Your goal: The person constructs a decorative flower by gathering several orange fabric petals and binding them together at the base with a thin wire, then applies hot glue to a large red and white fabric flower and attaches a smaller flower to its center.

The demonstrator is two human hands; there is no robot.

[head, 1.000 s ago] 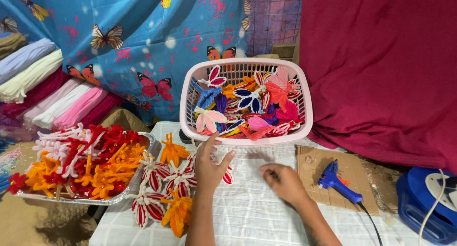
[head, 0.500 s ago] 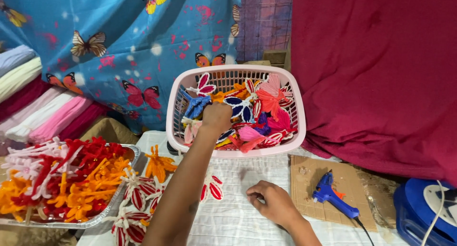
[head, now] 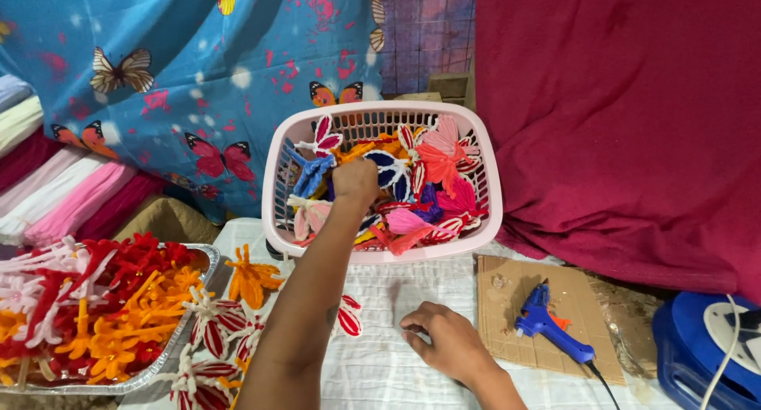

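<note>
Pink plastic makes up the laundry-style basket (head: pixel 483 180) at the back of the table, heaped with pipe-cleaner butterflies (head: pixel 432 172) in pink, red, blue, orange and white. The left hand (head: pixel 355 182) is now sunk among them near the basket's middle, fingers curled down into the pile; whether they close on a butterfly or lie open cannot be told, since the knuckles hide the fingertips. A second ago that hand was down on the white cloth (head: pixel 380 299) by the red-and-white flowers; half a second ago it had reached the basket rim, and now it sits deeper inside, so the reach has become contact with the pile. The right hand (head: pixel 445 339) has barely moved: it rests palm down on the cloth, fingers loosely bent, holding nothing. Just left of it lies a single red-and-white butterfly piece (head: pixel 347 316). Farther left are orange and red-and-white pipe-cleaner flowers (head: pixel 230 307) and a foil tray (head: pixel 208 259) piled with red, orange and white ones. To the right a blue glue gun (head: pixel 555 335) lies on a cardboard sheet (head: pixel 507 299). Behind hang a blue butterfly-print cloth (head: pixel 198 77) and a dark red cloth (head: pixel 618 116).
</note>
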